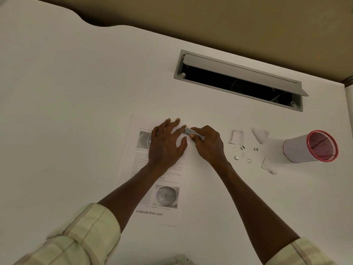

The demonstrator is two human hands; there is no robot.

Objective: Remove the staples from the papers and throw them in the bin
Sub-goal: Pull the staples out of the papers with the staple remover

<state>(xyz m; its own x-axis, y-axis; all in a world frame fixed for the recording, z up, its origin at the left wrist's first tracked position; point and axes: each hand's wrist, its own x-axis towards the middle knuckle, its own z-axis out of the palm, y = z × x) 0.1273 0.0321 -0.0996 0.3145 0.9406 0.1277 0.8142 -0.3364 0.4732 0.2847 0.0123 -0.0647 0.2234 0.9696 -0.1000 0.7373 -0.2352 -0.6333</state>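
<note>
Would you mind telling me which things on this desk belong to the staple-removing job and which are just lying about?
Part of the job:
- printed papers, pressed flat by the left hand
- metal tool, held by the right hand
- pulled staples
- red-rimmed bin

Just lying about:
- torn paper scraps
- open cable hatch

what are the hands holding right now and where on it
The right hand grips a small metal tool by its rear end, tip at the paper's top corner. The left hand only presses flat on the paper.

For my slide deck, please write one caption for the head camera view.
Left hand presses the printed paper flat while right hand works a metal tool at its corner.
</note>
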